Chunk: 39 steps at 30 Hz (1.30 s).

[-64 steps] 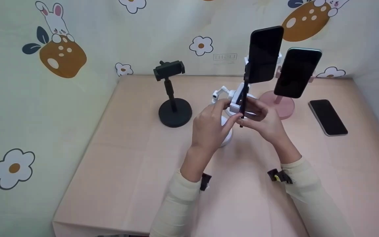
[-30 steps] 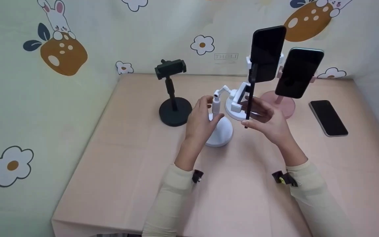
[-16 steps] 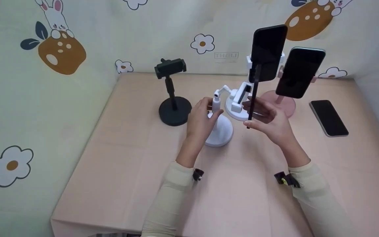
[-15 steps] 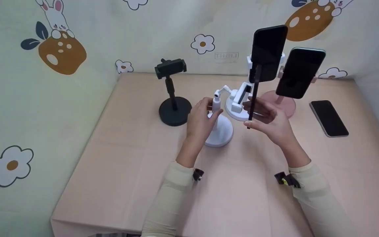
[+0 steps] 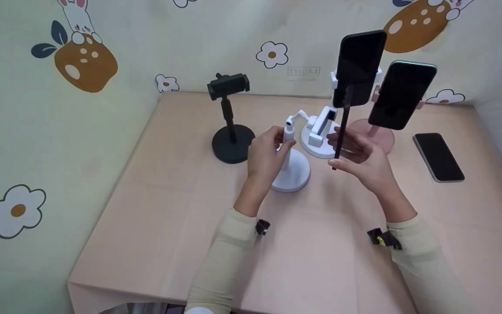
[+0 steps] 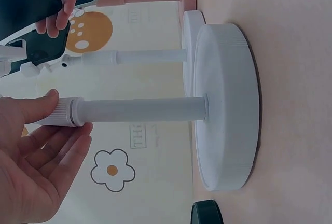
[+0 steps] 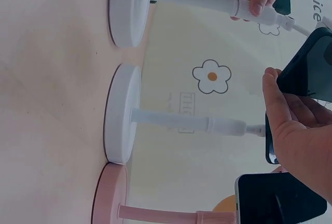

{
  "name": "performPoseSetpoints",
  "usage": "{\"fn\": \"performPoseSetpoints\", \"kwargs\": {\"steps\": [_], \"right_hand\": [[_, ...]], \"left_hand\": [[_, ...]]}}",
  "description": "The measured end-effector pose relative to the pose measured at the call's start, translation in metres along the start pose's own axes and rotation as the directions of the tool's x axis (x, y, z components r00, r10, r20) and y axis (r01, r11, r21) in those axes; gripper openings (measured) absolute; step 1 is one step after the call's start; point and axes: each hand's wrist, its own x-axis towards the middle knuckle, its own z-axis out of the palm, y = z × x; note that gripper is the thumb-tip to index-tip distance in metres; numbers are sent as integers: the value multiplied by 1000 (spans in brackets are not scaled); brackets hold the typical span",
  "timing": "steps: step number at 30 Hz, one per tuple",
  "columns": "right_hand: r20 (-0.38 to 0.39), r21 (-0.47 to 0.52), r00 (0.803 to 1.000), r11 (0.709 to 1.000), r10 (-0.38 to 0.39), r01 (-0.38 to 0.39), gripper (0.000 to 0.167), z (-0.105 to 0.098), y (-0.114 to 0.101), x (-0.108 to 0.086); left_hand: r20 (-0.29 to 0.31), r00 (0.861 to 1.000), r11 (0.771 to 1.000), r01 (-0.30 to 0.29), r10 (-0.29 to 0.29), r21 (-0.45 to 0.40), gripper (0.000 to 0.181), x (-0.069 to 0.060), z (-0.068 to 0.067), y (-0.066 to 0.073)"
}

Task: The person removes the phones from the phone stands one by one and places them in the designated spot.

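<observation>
A white phone stand is upright on the table, its jointed neck bent toward the right. My left hand grips the ribbed collar of its pole, thumb on one side and fingers on the other. At the neck's end the white clamp head holds nothing. Just right of it, my right hand holds a dark phone by its lower part between thumb and fingers. Seen almost edge-on from the head, the phone is apart from the clamp. The right wrist view shows its broad side.
Behind, a second white stand bears a black phone, and a pink stand bears another phone. At left is a black stand. Another phone lies flat at right. A patterned cloth hangs behind the table.
My left hand has left the clamp head and moved left onto the white stand's pole, closing on it. My right hand has drawn the phone rightward, away from the clamp.
</observation>
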Motion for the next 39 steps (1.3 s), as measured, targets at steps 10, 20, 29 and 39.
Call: {"fn": "performPoseSetpoints", "kwargs": {"steps": [10,20,29,39], "right_hand": [[12,-2,1000,1000,18,-18,67,-12,0,-8],[-55,-37,997,998,49,-51,74,-20,-6,-20],[-87,-56,995,997,42,-47,74,-29,-4,-25],[-118,4,993,1000,22,-21,71,-35,-7,-29]], "left_hand": [[16,1000,999,19,-18,-35,31,3,0,-1],[30,1000,999,4,-3,-41,32,15,-7,-2],[42,999,998,-8,10,-55,33,30,-7,-9],[53,999,997,3,2,-81,32,40,-8,-15]]}}
